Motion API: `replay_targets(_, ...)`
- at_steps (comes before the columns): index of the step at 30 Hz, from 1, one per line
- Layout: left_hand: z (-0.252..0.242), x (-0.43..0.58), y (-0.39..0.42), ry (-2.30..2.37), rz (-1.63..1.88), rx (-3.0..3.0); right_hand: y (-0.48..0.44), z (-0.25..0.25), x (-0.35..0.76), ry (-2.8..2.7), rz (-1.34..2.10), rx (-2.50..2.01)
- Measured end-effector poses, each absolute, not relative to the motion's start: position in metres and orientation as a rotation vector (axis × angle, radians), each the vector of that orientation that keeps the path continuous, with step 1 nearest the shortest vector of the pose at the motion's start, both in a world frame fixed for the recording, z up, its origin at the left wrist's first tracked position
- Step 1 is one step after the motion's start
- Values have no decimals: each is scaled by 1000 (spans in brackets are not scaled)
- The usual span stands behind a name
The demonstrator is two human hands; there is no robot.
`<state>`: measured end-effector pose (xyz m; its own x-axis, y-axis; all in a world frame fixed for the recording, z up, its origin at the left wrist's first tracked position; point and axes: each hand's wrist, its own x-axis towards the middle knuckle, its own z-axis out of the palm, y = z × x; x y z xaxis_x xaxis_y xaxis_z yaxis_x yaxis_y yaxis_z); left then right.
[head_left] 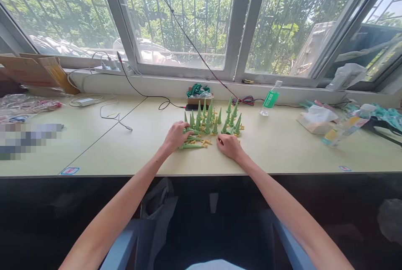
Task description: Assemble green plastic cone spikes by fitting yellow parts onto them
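Observation:
A cluster of slim green plastic cones [207, 122] with small yellow parts at their bases stands upright on the table. In front of it, several more cones [191, 146] lie on their sides with yellow tips pointing right. My left hand [176, 136] is at the cluster's left edge, its thumb and fingers closed around a green cone. At the front right of the cluster, my right hand [230, 146] rests on the table with its fingers curled in. Whatever it holds is hidden by the fingers. Small yellow pieces [206, 141] lie between the two hands.
Behind the cones are a dark phone [192, 107] and a small box of green material [199, 90]. A bottle with a green label [270, 99] stands to the right. Farther right are a tissue box [316, 119] and another bottle [345, 129]. Cables [117, 120] lie at left.

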<state>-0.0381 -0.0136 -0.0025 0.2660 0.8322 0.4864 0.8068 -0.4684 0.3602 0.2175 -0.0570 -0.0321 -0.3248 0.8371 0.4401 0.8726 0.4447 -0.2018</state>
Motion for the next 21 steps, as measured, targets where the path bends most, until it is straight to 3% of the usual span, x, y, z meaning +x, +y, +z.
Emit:
replay_targets(7, -2, -73, -18, 1634, 1206, 2249, -56, -34, 218, -2213, -92, -1426)
replay_targets(13, -13, -91, -15, 1664, 1451, 1690, -54, -37, 218, -2208, -100, -1399)
replay_targets(21, -24, -67, -5, 1669, 1487, 1294, -53, -38, 218, -2205, -102, -1407)
